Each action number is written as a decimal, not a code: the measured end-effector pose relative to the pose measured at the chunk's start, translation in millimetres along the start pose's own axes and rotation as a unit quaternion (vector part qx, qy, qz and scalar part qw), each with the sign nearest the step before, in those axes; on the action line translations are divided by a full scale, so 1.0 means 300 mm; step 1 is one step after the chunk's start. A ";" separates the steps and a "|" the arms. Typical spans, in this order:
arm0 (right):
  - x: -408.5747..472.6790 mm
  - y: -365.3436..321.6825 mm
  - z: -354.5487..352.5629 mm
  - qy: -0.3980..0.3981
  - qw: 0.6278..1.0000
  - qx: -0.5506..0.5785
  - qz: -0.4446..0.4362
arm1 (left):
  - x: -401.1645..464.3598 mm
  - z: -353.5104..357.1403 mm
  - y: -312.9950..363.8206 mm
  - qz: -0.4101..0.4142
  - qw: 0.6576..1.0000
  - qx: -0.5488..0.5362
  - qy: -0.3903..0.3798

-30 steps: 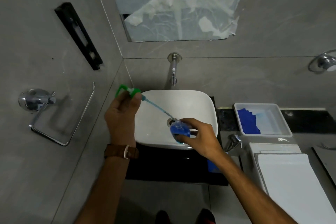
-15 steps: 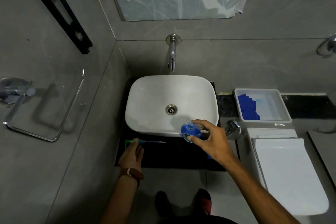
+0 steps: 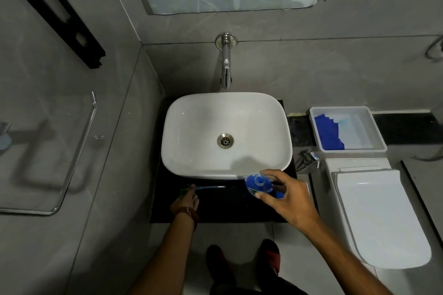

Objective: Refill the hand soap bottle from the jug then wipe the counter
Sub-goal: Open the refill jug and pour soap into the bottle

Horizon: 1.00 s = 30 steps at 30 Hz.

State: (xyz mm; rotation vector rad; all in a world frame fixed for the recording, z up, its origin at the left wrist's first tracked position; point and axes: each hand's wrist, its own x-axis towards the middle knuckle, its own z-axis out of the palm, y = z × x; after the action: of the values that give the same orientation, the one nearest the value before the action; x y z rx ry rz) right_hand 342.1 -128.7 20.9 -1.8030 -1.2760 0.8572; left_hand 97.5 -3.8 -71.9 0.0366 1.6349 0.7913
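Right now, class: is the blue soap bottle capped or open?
Open. The blue soap bottle, held in the right hand, shows a bare round mouth; its green pump lies on the black counter under the left hand.

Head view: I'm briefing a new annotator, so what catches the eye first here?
The white basin dominates the centre, on a black counter. At its front edge the right hand grips an open blue soap bottle, while the left hand rests by the green pump lying on the counter.

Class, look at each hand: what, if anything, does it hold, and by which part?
Right hand holds the open soap bottle by its upper body. Left hand rests on the pump at its green head; a grip cannot be told.
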 end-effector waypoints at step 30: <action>0.015 0.036 0.207 -0.082 0.996 0.004 -0.022 | -0.001 -0.092 -0.039 0.014 1.000 0.026 0.004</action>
State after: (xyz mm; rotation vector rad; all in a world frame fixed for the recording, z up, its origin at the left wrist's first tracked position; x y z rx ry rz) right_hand 295.6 -114.7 -19.6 -1.7205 -1.4084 1.0003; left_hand 78.0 -25.7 -77.4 0.0937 1.6645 0.7714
